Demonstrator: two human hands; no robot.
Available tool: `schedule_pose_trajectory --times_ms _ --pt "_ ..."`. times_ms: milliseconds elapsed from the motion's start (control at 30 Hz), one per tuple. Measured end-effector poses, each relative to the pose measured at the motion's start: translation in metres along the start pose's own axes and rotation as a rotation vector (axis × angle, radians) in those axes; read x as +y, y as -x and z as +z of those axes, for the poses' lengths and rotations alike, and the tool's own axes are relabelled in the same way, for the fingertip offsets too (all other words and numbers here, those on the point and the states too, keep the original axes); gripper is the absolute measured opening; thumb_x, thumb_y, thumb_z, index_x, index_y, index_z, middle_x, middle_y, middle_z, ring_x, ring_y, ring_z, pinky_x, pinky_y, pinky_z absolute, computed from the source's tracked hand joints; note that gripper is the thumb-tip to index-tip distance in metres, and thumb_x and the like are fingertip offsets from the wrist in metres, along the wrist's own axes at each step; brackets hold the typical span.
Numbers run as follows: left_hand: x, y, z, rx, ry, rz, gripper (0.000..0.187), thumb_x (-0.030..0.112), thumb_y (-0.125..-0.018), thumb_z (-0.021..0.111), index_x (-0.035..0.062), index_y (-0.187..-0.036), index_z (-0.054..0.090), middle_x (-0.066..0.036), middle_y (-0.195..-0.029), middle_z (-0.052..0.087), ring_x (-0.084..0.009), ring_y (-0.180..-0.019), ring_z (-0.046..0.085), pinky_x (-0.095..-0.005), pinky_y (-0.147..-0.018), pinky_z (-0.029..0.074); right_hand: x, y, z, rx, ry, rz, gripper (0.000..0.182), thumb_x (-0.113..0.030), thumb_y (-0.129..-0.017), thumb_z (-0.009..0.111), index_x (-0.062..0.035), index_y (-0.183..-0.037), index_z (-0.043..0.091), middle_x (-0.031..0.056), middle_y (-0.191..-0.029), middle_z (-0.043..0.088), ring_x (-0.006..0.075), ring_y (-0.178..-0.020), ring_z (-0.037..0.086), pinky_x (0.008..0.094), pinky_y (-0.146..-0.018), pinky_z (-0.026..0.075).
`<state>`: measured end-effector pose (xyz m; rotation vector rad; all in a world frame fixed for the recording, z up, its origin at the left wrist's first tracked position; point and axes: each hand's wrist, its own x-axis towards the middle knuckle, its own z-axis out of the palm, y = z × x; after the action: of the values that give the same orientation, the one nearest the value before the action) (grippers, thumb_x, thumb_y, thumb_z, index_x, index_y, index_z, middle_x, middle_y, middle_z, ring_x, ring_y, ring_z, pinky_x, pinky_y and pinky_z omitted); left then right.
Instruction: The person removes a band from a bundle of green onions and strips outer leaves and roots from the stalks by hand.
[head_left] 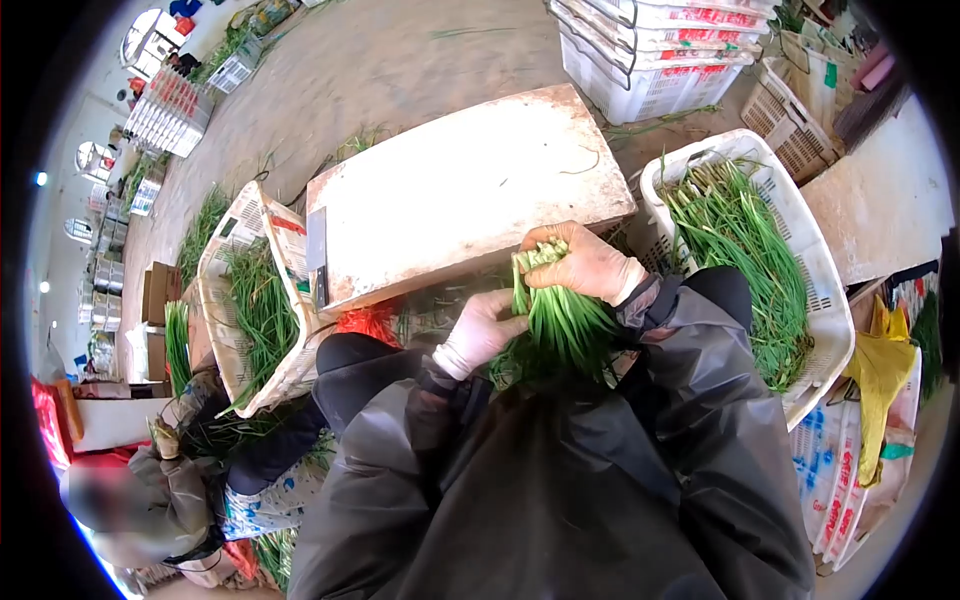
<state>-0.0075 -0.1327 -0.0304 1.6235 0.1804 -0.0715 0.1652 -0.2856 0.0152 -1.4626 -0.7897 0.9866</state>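
Observation:
My right hand, in a pale glove, is closed around a bunch of green chives just below its whitish stem ends. The leaves hang down toward my lap. My left hand, also gloved, is at the left side of the bunch, with thumb and fingers closed on a few stalks at its edge. Both hands are in front of the near edge of a white-topped worn table. The lower leaf tips are partly hidden against my dark jacket.
To my right stands a white crate of loose chives; another crate with chives is at the left. Stacked white crates rise beyond the table. A co-worker sits at lower left. A yellow cloth hangs at far right.

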Motion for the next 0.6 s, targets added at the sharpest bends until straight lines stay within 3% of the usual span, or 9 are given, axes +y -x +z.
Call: schedule_pose_trajectory --times_ms 100,233,333,367,467,500,533,600 --pt "-0.003 0.000 -0.010 -0.049 -0.062 -0.020 0.029 0.003 -0.090 0.072 0.0001 -0.119 0.071 -0.010 -0.105 0.076 -0.0172 -0.096 0.069 -0.0310 -0.091 0.053 -0.009 -0.005 0.007 -0.072 0.000 -0.048 0.029 -0.010 -0.078 0.079 -0.0035 -0.107 0.074 0.0021 -0.098 0.071 0.0114 -0.092 0.063 0.0275 -0.087 0.051" --pt "-0.012 -0.003 -0.019 -0.155 -0.201 0.045 0.028 0.005 -0.089 0.069 0.0003 -0.117 0.071 -0.012 -0.104 0.076 -0.0203 -0.097 0.070 -0.0329 -0.092 0.053 -0.013 -0.011 0.016 -0.229 -0.034 -0.063 0.033 -0.012 -0.078 0.080 -0.0041 -0.110 0.074 0.0025 -0.098 0.072 0.0124 -0.093 0.064 0.0294 -0.088 0.052" --pt "-0.018 -0.005 -0.024 -0.222 -0.226 0.023 0.032 0.005 -0.086 0.068 0.0008 -0.117 0.069 -0.013 -0.107 0.074 -0.0240 -0.102 0.069 -0.0355 -0.093 0.053 -0.011 -0.018 0.020 -0.295 0.131 -0.014 0.034 -0.008 -0.079 0.082 -0.0033 -0.112 0.074 0.0026 -0.102 0.074 0.0120 -0.097 0.065 0.0289 -0.093 0.052" --pt "-0.020 -0.005 -0.026 -0.211 -0.284 0.025 0.035 0.005 -0.085 0.067 0.0015 -0.120 0.067 -0.013 -0.110 0.073 -0.0254 -0.105 0.068 -0.0365 -0.094 0.053 -0.011 -0.018 0.021 -0.312 0.186 -0.031 0.034 -0.010 -0.078 0.083 -0.0019 -0.110 0.074 0.0035 -0.098 0.074 0.0122 -0.094 0.065 0.0298 -0.089 0.053" --pt "-0.025 -0.010 -0.027 -0.203 -0.468 0.081 0.045 0.002 -0.081 0.066 0.0036 -0.126 0.063 -0.013 -0.118 0.070 -0.0284 -0.112 0.066 -0.0386 -0.097 0.053 -0.008 -0.023 0.034 -0.319 0.332 -0.068 0.047 -0.024 -0.072 0.086 -0.0023 -0.111 0.073 0.0117 -0.094 0.074 0.0197 -0.088 0.068 0.0321 -0.085 0.054" --pt "-0.024 -0.010 -0.027 -0.212 -0.533 0.128 0.047 0.001 -0.081 0.065 0.0041 -0.127 0.062 -0.013 -0.120 0.069 -0.0288 -0.114 0.066 -0.0387 -0.098 0.053 -0.008 -0.024 0.038 -0.295 0.450 -0.089 0.048 -0.027 -0.069 0.086 -0.0048 -0.110 0.074 0.0164 -0.095 0.074 0.0287 -0.089 0.071 0.0360 -0.085 0.055" --pt "-0.022 -0.011 -0.027 -0.221 -0.598 0.175 0.048 0.000 -0.081 0.065 0.0047 -0.129 0.061 -0.013 -0.122 0.069 -0.0292 -0.116 0.065 -0.0388 -0.099 0.053 -0.008 -0.026 0.042 -0.261 0.504 -0.097 0.047 -0.028 -0.069 0.085 -0.0058 -0.109 0.074 0.0166 -0.095 0.074 0.0307 -0.090 0.071 0.0373 -0.085 0.055" --pt "-0.022 -0.015 -0.029 -0.260 -0.610 0.081 0.048 -0.001 -0.081 0.064 0.0047 -0.129 0.061 -0.014 -0.126 0.067 -0.0306 -0.120 0.064 -0.0388 -0.101 0.052 -0.005 -0.027 0.048 -0.191 0.613 -0.113 0.046 -0.028 -0.068 0.085 -0.0076 -0.108 0.075 0.0169 -0.096 0.074 0.0347 -0.092 0.071 0.0398 -0.086 0.055"
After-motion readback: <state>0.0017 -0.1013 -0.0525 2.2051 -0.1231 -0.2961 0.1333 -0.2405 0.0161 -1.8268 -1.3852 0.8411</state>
